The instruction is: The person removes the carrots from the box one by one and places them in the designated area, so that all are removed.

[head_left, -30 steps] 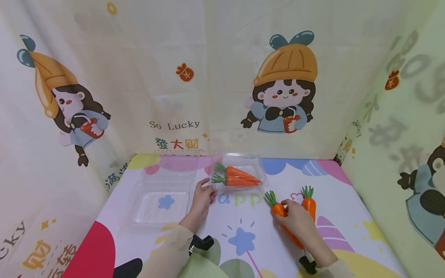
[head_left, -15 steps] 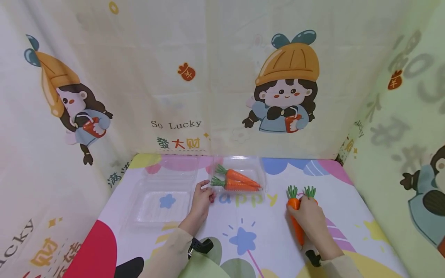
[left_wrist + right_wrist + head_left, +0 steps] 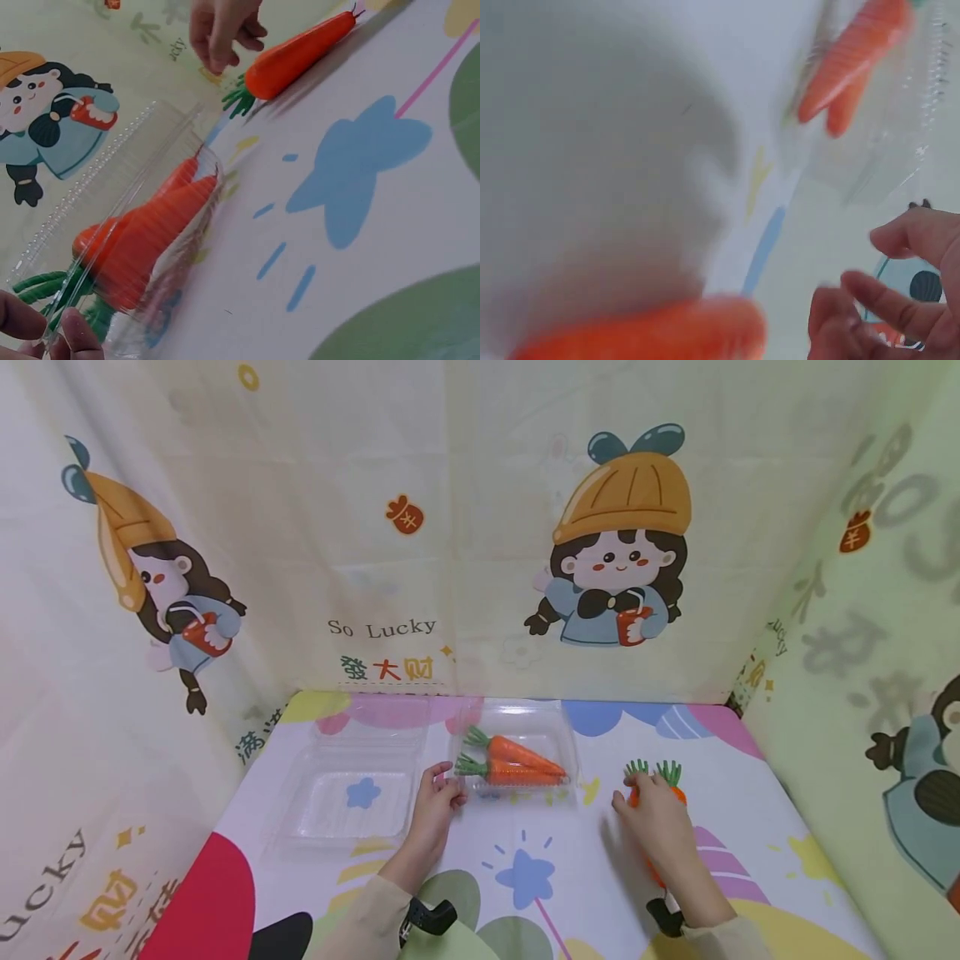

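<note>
- Here, two beige sleeves (image 3: 367,914) are reaching in from the near edge, and a black device (image 3: 433,917) is sitting at the left wrist.
- Past them, a blue star print (image 3: 527,878) is decorating the colourful, mostly white tablecloth (image 3: 585,902).
- The right hand (image 3: 658,818) is hovering over two orange carrots with green leafy tops (image 3: 679,795); its fingers are spreading loosely, gripping nothing.
- Those carrots are lying side by side on the cloth, tops pointing away from the person.
- To the left, a clear plastic box with its lid open (image 3: 322,814) is resting flat.
- The left hand (image 3: 435,802) is pinching the near left corner of another clear plastic box (image 3: 536,727).
- Inside that one, two more orange carrots (image 3: 517,752) are lying together, tops facing left.
- Behind everything, a pale printed curtain (image 3: 487,568) is hanging.
</note>
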The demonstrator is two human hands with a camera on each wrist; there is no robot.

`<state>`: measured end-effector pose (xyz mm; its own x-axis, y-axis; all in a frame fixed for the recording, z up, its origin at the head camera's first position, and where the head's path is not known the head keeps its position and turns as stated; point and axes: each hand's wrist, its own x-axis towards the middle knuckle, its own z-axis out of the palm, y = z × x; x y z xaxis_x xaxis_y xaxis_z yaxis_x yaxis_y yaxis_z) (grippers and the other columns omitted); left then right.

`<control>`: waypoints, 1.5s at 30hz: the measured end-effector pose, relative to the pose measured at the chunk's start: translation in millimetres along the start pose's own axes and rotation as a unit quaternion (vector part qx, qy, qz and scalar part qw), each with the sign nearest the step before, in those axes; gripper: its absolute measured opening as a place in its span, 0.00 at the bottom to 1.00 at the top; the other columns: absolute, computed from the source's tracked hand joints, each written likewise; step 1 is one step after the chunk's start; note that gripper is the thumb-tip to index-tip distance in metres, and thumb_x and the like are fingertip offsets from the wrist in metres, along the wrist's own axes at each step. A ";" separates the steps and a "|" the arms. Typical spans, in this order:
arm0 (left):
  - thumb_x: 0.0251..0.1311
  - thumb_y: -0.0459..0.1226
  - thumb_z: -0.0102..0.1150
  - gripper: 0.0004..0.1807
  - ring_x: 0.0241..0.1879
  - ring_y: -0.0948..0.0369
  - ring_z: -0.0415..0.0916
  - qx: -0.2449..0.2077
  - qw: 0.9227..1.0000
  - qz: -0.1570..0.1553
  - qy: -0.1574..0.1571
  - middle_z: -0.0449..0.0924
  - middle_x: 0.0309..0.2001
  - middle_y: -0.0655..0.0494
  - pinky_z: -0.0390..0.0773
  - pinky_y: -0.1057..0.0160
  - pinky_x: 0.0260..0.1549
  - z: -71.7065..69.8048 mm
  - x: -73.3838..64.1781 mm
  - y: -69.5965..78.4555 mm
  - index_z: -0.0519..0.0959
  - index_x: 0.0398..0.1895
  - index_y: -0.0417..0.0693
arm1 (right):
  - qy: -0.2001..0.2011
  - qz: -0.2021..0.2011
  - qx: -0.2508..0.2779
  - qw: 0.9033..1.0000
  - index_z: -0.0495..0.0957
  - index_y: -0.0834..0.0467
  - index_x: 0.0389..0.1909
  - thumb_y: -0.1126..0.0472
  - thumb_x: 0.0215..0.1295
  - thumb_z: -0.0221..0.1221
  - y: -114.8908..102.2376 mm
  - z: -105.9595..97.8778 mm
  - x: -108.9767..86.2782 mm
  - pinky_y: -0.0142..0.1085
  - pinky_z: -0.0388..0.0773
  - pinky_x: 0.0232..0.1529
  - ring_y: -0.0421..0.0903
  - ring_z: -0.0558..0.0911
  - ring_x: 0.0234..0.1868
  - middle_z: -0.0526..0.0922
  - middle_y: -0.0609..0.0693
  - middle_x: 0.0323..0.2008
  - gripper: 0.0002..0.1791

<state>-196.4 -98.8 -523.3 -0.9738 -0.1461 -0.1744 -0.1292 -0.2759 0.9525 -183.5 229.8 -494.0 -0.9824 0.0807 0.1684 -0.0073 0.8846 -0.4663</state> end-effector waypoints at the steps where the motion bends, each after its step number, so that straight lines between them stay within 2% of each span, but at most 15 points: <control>1: 0.72 0.25 0.46 0.23 0.34 0.63 0.74 0.000 1.000 -0.002 -0.003 0.72 0.37 0.52 0.78 0.70 0.36 -0.6 -1.9 0.0 0.60 0.69 0.32 | -0.006 0.002 0.018 1.000 0.81 0.63 0.47 0.56 0.66 0.62 -3.8 1.0 0.2 0.50 0.82 0.37 0.55 0.82 0.35 0.84 0.60 0.40 0.15; 3: 0.73 0.25 0.46 0.23 0.34 0.62 0.74 -0.003 1.000 -0.001 -0.011 0.72 0.38 0.52 0.78 0.70 0.37 -2.2 -5.2 -0.6 0.60 0.69 0.32 | -0.028 0.016 0.069 0.997 0.82 0.61 0.47 0.56 0.69 0.61 -10.2 3.9 0.6 0.42 0.82 0.34 0.50 0.83 0.32 0.86 0.57 0.37 0.14; 5: 0.73 0.25 0.45 0.23 0.34 0.62 0.74 -0.008 1.000 -0.003 -0.017 0.72 0.39 0.52 0.78 0.70 0.37 -3.5 -9.3 -1.8 0.59 0.69 0.31 | -0.058 0.037 0.140 0.988 0.82 0.62 0.48 0.57 0.72 0.60 -14.4 7.9 0.1 0.36 0.82 0.31 0.48 0.85 0.28 0.88 0.58 0.37 0.13; 7: 0.74 0.25 0.45 0.24 0.34 0.62 0.74 -0.012 1.000 -0.005 -0.024 0.71 0.39 0.52 0.78 0.70 0.37 -4.2 -15.0 -2.8 0.58 0.70 0.31 | -0.091 0.062 0.214 0.971 0.81 0.64 0.51 0.58 0.74 0.59 -15.5 12.8 -2.0 0.34 0.84 0.29 0.49 0.87 0.26 0.88 0.60 0.37 0.14; 10: 0.74 0.26 0.45 0.23 0.34 0.62 0.75 -0.013 1.000 -0.011 -0.026 0.70 0.38 0.52 0.78 0.70 0.37 -4.9 -23.7 -4.4 0.58 0.69 0.32 | -0.131 0.112 0.308 0.936 0.77 0.67 0.56 0.59 0.75 0.58 -14.8 19.3 -7.9 0.37 0.88 0.31 0.52 0.88 0.28 0.88 0.62 0.38 0.16; 13: 0.72 0.25 0.46 0.21 0.33 0.62 0.76 -0.015 1.000 -0.016 -0.019 0.70 0.38 0.52 0.79 0.69 0.37 -6.2 -30.9 -5.9 0.59 0.66 0.31 | -0.144 0.155 0.363 0.907 0.74 0.66 0.59 0.60 0.74 0.59 -13.1 24.0 -14.9 0.38 0.89 0.35 0.53 0.88 0.31 0.88 0.62 0.39 0.18; 15: 0.70 0.25 0.46 0.21 0.34 0.62 0.76 -0.015 1.000 -0.019 -0.014 0.70 0.39 0.52 0.79 0.69 0.37 -7.2 -34.6 -6.7 0.59 0.64 0.31 | -0.142 0.168 0.384 0.897 0.73 0.66 0.60 0.62 0.73 0.61 -12.5 26.4 -18.4 0.38 0.89 0.37 0.52 0.88 0.32 0.88 0.62 0.40 0.19; 18: 0.69 0.25 0.47 0.20 0.35 0.62 0.77 -0.009 1.000 -0.025 -0.012 0.71 0.41 0.51 0.79 0.69 0.38 -9.1 -38.5 -7.9 0.59 0.62 0.30 | -0.135 0.172 0.399 0.890 0.72 0.68 0.59 0.63 0.71 0.61 -12.4 28.8 -22.2 0.36 0.88 0.38 0.51 0.88 0.34 0.87 0.62 0.40 0.20; 22: 0.73 0.29 0.48 0.17 0.36 0.62 0.77 0.000 0.999 -0.029 -0.018 0.72 0.41 0.51 0.81 0.69 0.40 -12.2 -41.4 -10.0 0.61 0.60 0.30 | -0.125 0.175 0.407 0.888 0.73 0.70 0.58 0.64 0.72 0.60 -13.6 30.8 -25.7 0.33 0.88 0.38 0.47 0.87 0.34 0.87 0.63 0.40 0.19; 28: 0.75 0.29 0.48 0.17 0.38 0.61 0.79 -0.030 0.999 -0.026 -0.020 0.74 0.41 0.50 0.83 0.68 0.43 -17.0 -45.7 -13.6 0.62 0.60 0.27 | -0.118 0.187 0.420 0.880 0.74 0.72 0.59 0.64 0.73 0.60 -17.8 30.9 -28.2 0.33 0.88 0.39 0.47 0.88 0.34 0.87 0.63 0.40 0.20; 33: 0.76 0.30 0.49 0.14 0.39 0.62 0.81 -0.047 0.998 -0.036 -0.018 0.74 0.43 0.50 0.83 0.69 0.46 -18.5 -49.2 -15.1 0.67 0.55 0.26 | -0.116 0.197 0.421 0.878 0.74 0.74 0.59 0.65 0.73 0.60 -18.8 30.8 -29.3 0.34 0.88 0.39 0.47 0.88 0.34 0.87 0.62 0.40 0.20; 39: 0.77 0.31 0.51 0.14 0.39 0.64 0.83 -0.050 0.998 -0.029 -0.018 0.78 0.43 0.51 0.84 0.69 0.48 -19.9 -50.2 -14.5 0.71 0.52 0.23 | -0.118 0.209 0.436 0.867 0.74 0.75 0.59 0.64 0.73 0.60 -19.3 31.2 -28.6 0.33 0.88 0.39 0.46 0.88 0.33 0.88 0.61 0.39 0.21; 42: 0.77 0.32 0.50 0.14 0.39 0.64 0.83 -0.045 0.998 -0.031 -0.016 0.79 0.42 0.51 0.84 0.69 0.47 -20.8 -50.4 -14.1 0.71 0.52 0.23 | -0.121 0.208 0.439 0.866 0.73 0.74 0.60 0.63 0.73 0.61 -20.9 31.2 -29.0 0.33 0.88 0.38 0.45 0.88 0.32 0.88 0.60 0.38 0.22; 45: 0.78 0.31 0.49 0.14 0.39 0.64 0.83 -0.044 0.998 -0.033 -0.016 0.79 0.42 0.51 0.84 0.69 0.47 -21.5 -50.4 -13.9 0.71 0.52 0.23 | -0.118 0.201 0.436 0.869 0.73 0.71 0.64 0.64 0.73 0.61 -22.8 31.4 -29.0 0.32 0.87 0.37 0.44 0.87 0.32 0.86 0.58 0.36 0.23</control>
<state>-141.5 -107.9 -533.1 -0.9695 -0.0950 -0.2259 -0.1770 -0.3662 0.9135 -160.7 192.8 -515.5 -0.9483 0.1149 -0.2959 0.3086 0.1148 -0.9442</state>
